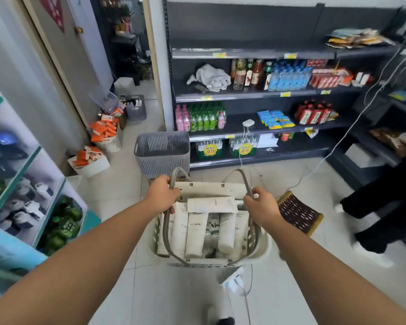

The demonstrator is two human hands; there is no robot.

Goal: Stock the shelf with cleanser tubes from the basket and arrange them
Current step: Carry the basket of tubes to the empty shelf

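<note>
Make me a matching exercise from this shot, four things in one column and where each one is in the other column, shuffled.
Things
1. tubes
2. grey basket
3. cloth
4. orange boxes

Places
A. on a shelf, left of the bottles
B. in the white basket, whose handles the left hand and right hand grip
C. piled in tubs
D. on the floor, just beyond the white basket

Pairs: 1-B, 2-D, 3-A, 4-C
</note>
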